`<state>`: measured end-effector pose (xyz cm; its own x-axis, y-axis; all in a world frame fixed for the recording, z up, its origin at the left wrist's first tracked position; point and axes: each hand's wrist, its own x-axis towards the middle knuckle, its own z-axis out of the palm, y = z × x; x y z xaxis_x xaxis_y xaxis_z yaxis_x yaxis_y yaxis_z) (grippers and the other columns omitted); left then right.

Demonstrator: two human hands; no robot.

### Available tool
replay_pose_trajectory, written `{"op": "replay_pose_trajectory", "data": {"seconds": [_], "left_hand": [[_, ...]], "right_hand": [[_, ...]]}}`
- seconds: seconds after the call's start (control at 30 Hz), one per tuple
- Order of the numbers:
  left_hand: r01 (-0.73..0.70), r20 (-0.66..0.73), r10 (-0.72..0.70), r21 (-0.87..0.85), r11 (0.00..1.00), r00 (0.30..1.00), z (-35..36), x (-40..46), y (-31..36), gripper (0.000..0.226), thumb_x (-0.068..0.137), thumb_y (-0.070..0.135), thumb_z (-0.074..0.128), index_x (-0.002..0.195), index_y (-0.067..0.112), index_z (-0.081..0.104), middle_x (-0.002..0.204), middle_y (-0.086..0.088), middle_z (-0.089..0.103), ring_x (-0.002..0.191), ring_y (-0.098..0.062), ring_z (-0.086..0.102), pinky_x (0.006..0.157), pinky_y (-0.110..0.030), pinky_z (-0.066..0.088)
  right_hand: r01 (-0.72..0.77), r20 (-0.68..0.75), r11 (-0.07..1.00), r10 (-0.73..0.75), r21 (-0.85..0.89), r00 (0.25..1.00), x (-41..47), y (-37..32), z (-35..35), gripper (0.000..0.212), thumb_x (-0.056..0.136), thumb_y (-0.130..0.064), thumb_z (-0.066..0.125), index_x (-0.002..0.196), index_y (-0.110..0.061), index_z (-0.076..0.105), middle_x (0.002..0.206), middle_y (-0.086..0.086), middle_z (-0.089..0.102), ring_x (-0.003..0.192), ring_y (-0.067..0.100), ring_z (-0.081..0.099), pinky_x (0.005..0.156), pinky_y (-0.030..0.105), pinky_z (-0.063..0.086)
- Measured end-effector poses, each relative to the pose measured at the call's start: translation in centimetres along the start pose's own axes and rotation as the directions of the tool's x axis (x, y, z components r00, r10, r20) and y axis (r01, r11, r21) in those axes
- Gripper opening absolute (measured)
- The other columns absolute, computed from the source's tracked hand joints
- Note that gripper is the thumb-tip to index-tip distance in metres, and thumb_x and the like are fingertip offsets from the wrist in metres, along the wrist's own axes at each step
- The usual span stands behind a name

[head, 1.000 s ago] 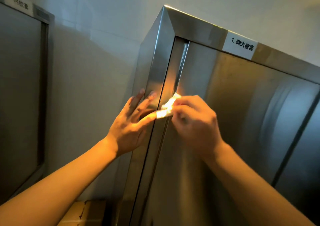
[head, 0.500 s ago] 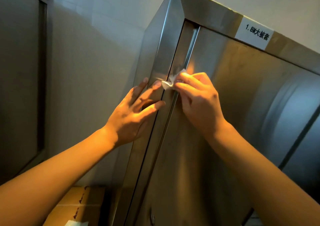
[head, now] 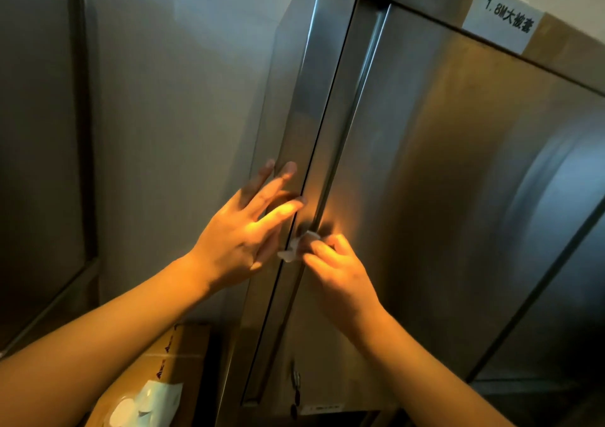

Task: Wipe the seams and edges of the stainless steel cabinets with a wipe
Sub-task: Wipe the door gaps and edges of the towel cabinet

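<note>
Head view first: against the white label (head: 501, 20) near the cabinet's top edge, the right hand (head: 340, 272) has dropped a good way since half a second ago, when it worked much nearer that label. It has carried the wipe (head: 296, 246) down the vertical seam (head: 330, 171) between the corner post and the door of the stainless steel cabinet (head: 458, 181). So, to my eye, the upper stretch of this seam has had its pass and the lower stretch toward the lock is what remains.

The right hand pinches the small crumpled wipe between curled fingertips and thumb, pressing it onto the seam well below and to the left of the label. The left hand (head: 242, 233) lies with fingers spread and straight, flat on the corner post just left of the wipe, holding nothing; it has hardly shifted.

The seam is the long thing here. It runs from just left of the label down and leftward toward the cardboard box (head: 157, 367) at the cabinet's foot, so the stroke follows that line. The wipe itself is too bunched to show any direction.
</note>
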<state>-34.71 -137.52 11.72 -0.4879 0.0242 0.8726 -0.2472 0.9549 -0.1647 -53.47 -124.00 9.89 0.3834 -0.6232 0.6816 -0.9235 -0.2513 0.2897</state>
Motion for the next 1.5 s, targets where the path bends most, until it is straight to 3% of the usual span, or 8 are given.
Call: {"op": "replay_pose_trajectory", "data": {"seconds": [0.27,0.53,0.67,0.8,0.93,1.13,1.27,1.5], "left_hand": [[0.026,0.036,-0.024,-0.045,0.999,0.999,3.0,-4.7,0.5,0.068,0.097,0.007,0.054,0.16,0.018,0.031,0.173,-0.01,0.01,0.158,-0.04,0.015,0.123,-0.042,0.034],[0.034,-0.033,-0.038,-0.112,0.993,0.999,3.5,-4.6,0.6,0.074,0.091,-0.006,0.06,0.157,0.007,0.031,0.174,0.001,0.003,0.159,-0.036,0.013,0.127,-0.031,0.023],[0.004,-0.058,-0.012,-0.127,0.992,0.998,3.8,-4.5,0.6,0.063,0.094,0.0,0.05,0.155,0.003,0.032,0.174,0.0,0.004,0.159,-0.037,0.014,0.125,-0.041,0.03],[-0.004,-0.07,-0.005,-0.126,0.992,0.998,4.1,-4.8,0.3,0.068,0.095,0.004,0.05,0.159,0.011,0.029,0.174,0.0,0.006,0.158,-0.038,0.017,0.111,-0.036,0.042],[0.004,-0.092,-0.016,-0.128,0.992,0.996,4.6,-5.1,0.2,0.054,0.1,0.008,0.044,0.153,0.007,0.037,0.174,0.002,0.007,0.159,-0.034,0.014,0.125,-0.026,0.024],[-0.002,-0.077,-0.008,-0.13,0.991,0.997,5.7,-5.3,0.1,0.054,0.111,0.026,0.033,0.163,0.018,0.026,0.165,-0.017,0.029,0.147,-0.054,0.034,0.128,-0.038,0.022],[0.007,-0.112,-0.027,-0.174,0.985,0.993,5.6,-5.5,0.4,0.042,0.11,0.022,0.034,0.146,0.003,0.044,0.173,-0.001,0.012,0.157,-0.04,0.016,0.127,-0.039,0.026],[-0.03,-0.138,0.016,-0.103,0.994,0.99,4.6,-4.7,1.1,0.044,0.109,0.019,0.033,0.149,0.004,0.038,0.174,-0.001,0.006,0.159,-0.033,0.011,0.107,-0.061,0.048]], "right_hand": [[0.008,0.089,0.999,-0.011,0.037,0.996,-2.3,-1.6,1.4,0.013,0.091,0.006,0.061,0.097,0.0,0.071,0.12,0.016,0.067,0.097,0.034,0.059,0.089,0.038,0.051],[-0.104,-0.51,0.993,0.114,0.048,0.852,7.1,-0.2,-8.7,0.009,0.095,0.001,0.071,0.099,0.005,0.078,0.105,0.018,0.072,0.097,0.032,0.066,0.09,0.032,0.053],[-0.126,-0.619,0.991,0.124,0.04,0.775,12.1,1.8,-10.0,0.009,0.096,-0.004,0.071,0.096,0.0,0.079,0.104,0.013,0.075,0.098,0.025,0.068,0.09,0.024,0.053],[-0.182,-0.576,0.983,0.159,0.018,0.802,12.9,2.2,-6.4,0.006,0.088,0.003,0.072,0.086,0.0,0.077,0.1,0.012,0.075,0.09,0.03,0.069,0.084,0.031,0.053],[-0.157,-0.537,0.986,0.158,0.048,0.828,9.7,1.2,-3.3,0.019,0.09,0.006,0.071,0.071,0.001,0.068,0.088,0.013,0.069,0.078,0.031,0.063,0.073,0.037,0.052],[-0.13,-0.376,0.99,0.142,0.059,0.916,3.3,-0.9,1.6,0.028,0.096,0.001,0.067,0.069,-0.003,0.063,0.086,0.013,0.066,0.075,0.031,0.06,0.068,0.04,0.051],[-0.152,-0.25,0.987,0.16,0.051,0.955,-0.3,-2.0,4.7,0.022,0.094,0.003,0.069,0.073,-0.005,0.063,0.091,0.012,0.066,0.075,0.03,0.057,0.063,0.041,0.05],[-0.138,-0.067,0.989,0.142,0.061,0.988,-3.7,-3.7,6.3,0.014,0.09,-0.002,0.073,0.08,-0.008,0.065,0.101,0.008,0.067,0.083,0.026,0.058,0.058,0.038,0.052]]}}
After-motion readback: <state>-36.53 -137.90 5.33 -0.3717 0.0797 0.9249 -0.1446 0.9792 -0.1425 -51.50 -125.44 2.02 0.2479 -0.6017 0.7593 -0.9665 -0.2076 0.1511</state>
